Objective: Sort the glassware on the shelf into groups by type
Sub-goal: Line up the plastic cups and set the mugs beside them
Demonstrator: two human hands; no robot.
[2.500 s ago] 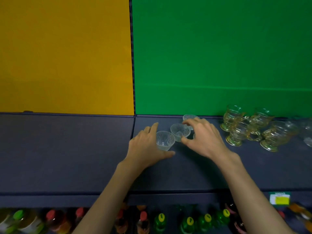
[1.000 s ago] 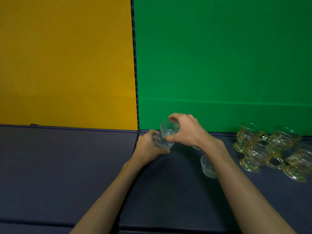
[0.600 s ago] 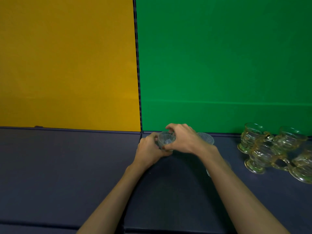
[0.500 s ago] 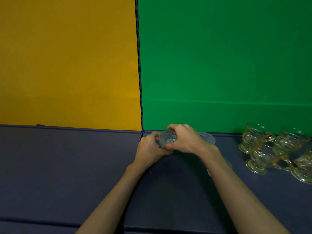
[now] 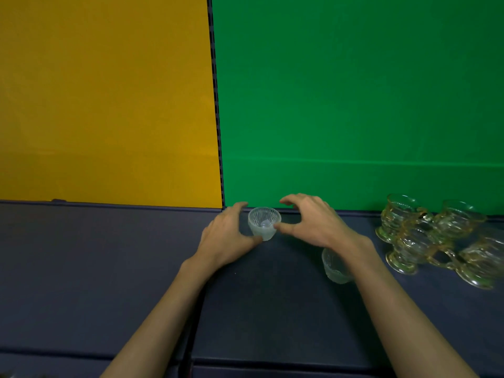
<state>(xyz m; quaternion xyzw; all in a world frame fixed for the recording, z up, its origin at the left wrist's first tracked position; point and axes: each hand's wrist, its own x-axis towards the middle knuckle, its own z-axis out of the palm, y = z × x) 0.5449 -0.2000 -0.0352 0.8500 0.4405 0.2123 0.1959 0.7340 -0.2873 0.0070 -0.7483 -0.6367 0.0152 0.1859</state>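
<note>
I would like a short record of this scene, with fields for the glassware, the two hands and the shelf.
clear ribbed cups: stacked cup between both hands; another cup beside right forearm
amber mugs: grouped at right
left hand: thumb touches the stack
right hand: fingers spread, thumb at the stack
shelf: dark surface

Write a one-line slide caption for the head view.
Both hands, left and right, flank a stack of clear ribbed cups on the dark shelf; amber footed mugs cluster at right.
</note>
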